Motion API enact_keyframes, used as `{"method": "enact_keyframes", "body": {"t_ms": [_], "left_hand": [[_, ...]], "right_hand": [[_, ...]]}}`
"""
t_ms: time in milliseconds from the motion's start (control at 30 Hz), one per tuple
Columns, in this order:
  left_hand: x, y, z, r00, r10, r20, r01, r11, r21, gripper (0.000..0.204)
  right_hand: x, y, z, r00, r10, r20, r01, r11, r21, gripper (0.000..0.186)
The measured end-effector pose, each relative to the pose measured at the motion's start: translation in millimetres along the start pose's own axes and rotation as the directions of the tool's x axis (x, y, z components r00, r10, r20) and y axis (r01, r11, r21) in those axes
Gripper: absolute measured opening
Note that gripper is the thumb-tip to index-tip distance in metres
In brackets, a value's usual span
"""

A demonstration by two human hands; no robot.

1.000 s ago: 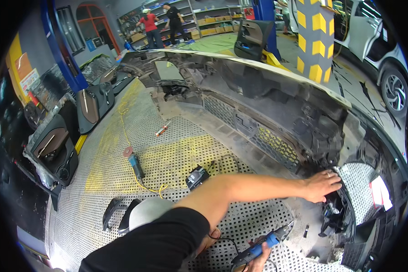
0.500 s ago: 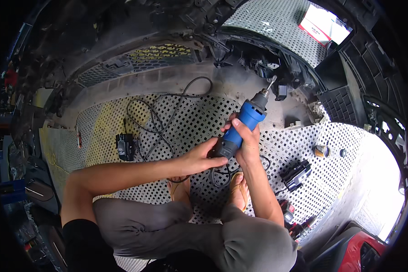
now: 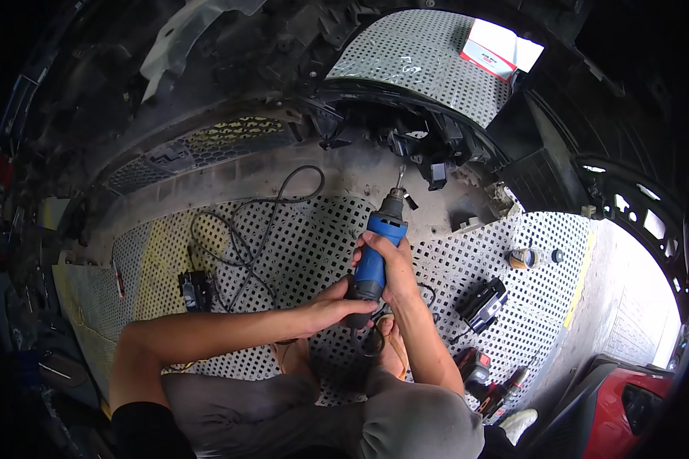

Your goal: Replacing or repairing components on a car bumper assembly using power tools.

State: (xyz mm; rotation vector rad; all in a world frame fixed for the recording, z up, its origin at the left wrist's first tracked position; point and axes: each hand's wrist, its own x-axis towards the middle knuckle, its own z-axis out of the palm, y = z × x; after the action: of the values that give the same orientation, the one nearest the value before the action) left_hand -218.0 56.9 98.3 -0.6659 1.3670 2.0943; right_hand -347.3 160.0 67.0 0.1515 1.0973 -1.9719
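Both hands hold a blue and black die grinder with a metal burr at its tip, pointing up and away from me. Round the blue middle of the body wrap the fingers of my right hand. My left hand grips the black rear end, its thumb laid across it. Just beyond the burr is a small black bracket on a large black car bumper cover, which arches across the far side. A black power cord loops over the floor to the left.
Perforated grey mats cover the floor. Two black power-tool-like units lie there, one left, one right. Further right are a small can, a round cap and a red and black cordless drill. A white and red box stands beyond the bumper.
My view has shifted, so the bumper's far parts sit further left. The grinder, still in both hands, now points more steeply away, its burr close to the bumper's black bracket.
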Motion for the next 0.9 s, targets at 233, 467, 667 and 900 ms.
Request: {"method": "enact_keyframes", "body": {"t_ms": [233, 467, 667, 900], "left_hand": [[25.9, 65.2, -18.9, 0.995, 0.098, 0.011, -0.072, 0.639, 0.766, 0.064], [76.2, 187.1, -53.3, 0.311, 0.913, 0.265, -0.091, -0.249, 0.964, 0.084], [109.5, 201.5, -67.0, 0.26, 0.92, 0.293, -0.025, -0.297, 0.955, 0.122], [127.5, 207.1, -79.7, 0.41, 0.899, 0.151, 0.115, -0.215, 0.97, 0.136]], "right_hand": [[27.0, -33.6, -13.9, 0.995, 0.04, -0.091, -0.048, 0.995, -0.089, 0.035], [52.8, -71.9, -22.5, 0.993, 0.1, -0.068, -0.113, 0.968, -0.222, 0.053], [64.4, -86.2, -26.6, 0.984, 0.165, -0.062, -0.176, 0.904, -0.389, 0.06], [63.7, -113.8, -26.1, 0.975, 0.202, -0.093, -0.219, 0.795, -0.566, 0.057]]}}
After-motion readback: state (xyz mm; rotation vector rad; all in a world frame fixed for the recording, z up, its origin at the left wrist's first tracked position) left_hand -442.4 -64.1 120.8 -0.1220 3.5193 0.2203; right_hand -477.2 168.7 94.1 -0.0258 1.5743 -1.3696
